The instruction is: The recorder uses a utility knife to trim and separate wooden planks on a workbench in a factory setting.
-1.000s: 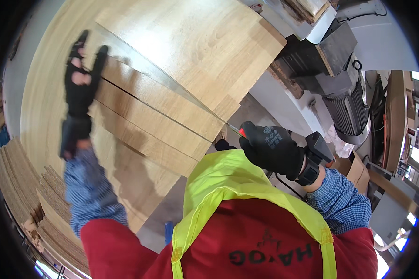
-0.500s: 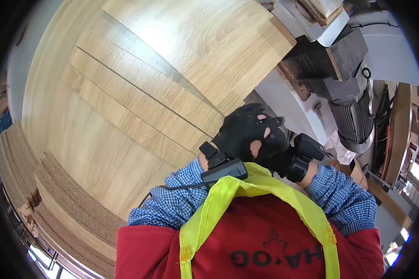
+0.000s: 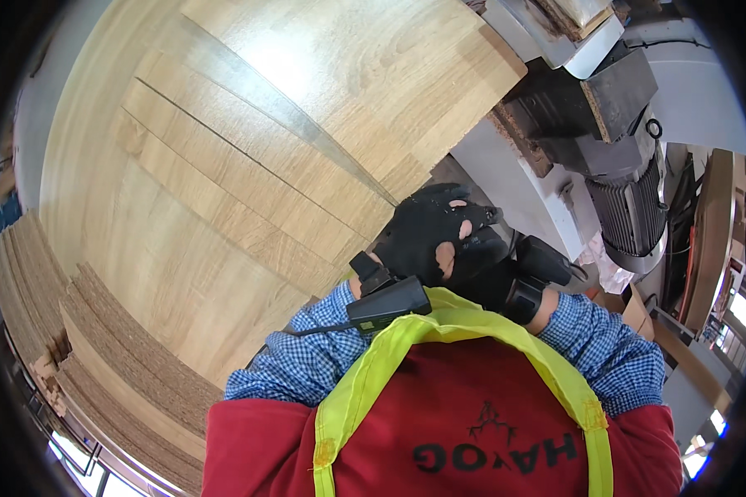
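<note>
Both my hands are close together just in front of my chest, at the near right corner of the stacked wood-grain boards (image 3: 249,199). My left hand (image 3: 431,236), in a worn black glove with skin showing through holes, lies over my right hand with its fingers bent. What the fingers close on is hidden. My right hand (image 3: 485,280), also in a black glove, is mostly covered by the left, and its fingers cannot be made out. Black devices are strapped to my left wrist (image 3: 388,302) and right wrist (image 3: 543,261).
Stacks of raw-edged particle board (image 3: 133,356) stand at the lower left. A larger wood-grain panel (image 3: 406,74) lies at the far side. To the right are a ribbed grey motor (image 3: 627,211), a dark metal housing (image 3: 568,112) and a pale machine frame (image 3: 514,182).
My hands, still together, have shifted slightly to the left. The boards and the machine stay in place.
</note>
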The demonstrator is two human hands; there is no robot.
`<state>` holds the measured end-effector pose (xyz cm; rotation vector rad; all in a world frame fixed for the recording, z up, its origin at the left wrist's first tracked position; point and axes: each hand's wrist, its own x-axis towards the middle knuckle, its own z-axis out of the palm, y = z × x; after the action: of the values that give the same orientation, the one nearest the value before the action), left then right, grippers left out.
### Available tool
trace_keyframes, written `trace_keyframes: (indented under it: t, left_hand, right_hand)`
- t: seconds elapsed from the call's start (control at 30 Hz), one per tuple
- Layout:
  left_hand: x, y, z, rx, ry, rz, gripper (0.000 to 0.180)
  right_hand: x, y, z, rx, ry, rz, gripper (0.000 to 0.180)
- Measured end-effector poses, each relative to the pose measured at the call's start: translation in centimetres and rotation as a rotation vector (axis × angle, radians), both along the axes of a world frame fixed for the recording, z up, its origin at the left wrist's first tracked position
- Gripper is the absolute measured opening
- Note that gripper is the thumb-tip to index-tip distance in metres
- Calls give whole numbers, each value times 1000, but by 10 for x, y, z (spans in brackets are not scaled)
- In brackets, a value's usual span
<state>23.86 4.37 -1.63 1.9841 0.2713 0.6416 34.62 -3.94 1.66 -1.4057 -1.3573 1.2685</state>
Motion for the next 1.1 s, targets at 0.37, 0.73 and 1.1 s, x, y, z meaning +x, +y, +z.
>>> trace_keyframes:
  t: [0.37, 0.73, 1.1]
  left_hand:
    - [6, -7, -11, 109, 74, 37, 40]
    - [-145, -1, 47, 97, 288, 1070, 63]
    - [-186, -15, 17, -217, 191, 1226, 46]
  right_hand:
    - [4, -22, -42, 178, -111, -64, 10]
    - [16, 55, 49, -176, -470, -71, 28]
    - [-66, 122, 22, -50, -403, -167, 29]
